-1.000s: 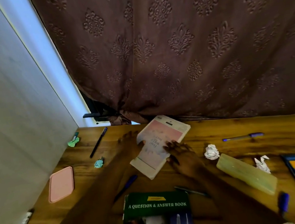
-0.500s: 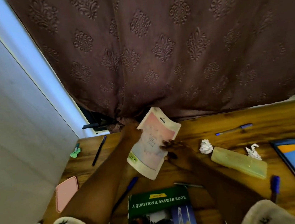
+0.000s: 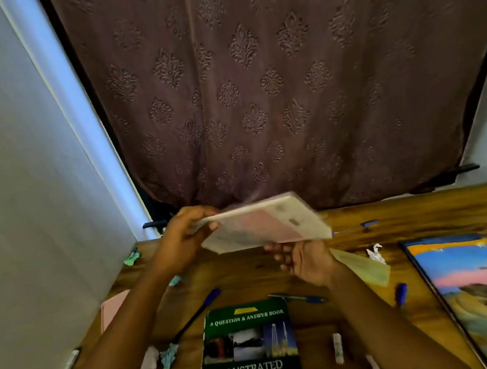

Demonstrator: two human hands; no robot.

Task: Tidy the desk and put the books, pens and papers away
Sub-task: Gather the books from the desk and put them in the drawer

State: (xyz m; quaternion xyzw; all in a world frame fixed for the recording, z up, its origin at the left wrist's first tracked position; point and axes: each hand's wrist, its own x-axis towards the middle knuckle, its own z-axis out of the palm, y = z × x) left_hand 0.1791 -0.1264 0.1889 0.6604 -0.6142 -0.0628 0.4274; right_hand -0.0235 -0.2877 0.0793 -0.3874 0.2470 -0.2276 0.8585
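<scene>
A pink and white book (image 3: 267, 223) is held in the air above the wooden desk (image 3: 424, 217), blurred and lying nearly flat. My left hand (image 3: 186, 237) grips its left end, thumb on top. My right hand (image 3: 302, 258) supports it from underneath at the right, fingers curled up against its underside. A green question and answer book (image 3: 248, 349) lies on the desk near me. A large picture book (image 3: 476, 293) lies at the right. Blue pens (image 3: 202, 307) (image 3: 299, 297) (image 3: 401, 293) (image 3: 360, 225) are scattered around.
A pale yellow pencil case (image 3: 363, 267) lies under my right wrist. Crumpled paper balls (image 3: 375, 254) (image 3: 159, 358) (image 3: 131, 257) dot the desk. A pink flat case (image 3: 112, 309) sits at the left edge. A brown curtain (image 3: 255, 91) hangs behind; a wall stands left.
The pink book went from lying on the desk to being lifted clear of it and turned nearly flat in both hands. My view has tilted up and back.
</scene>
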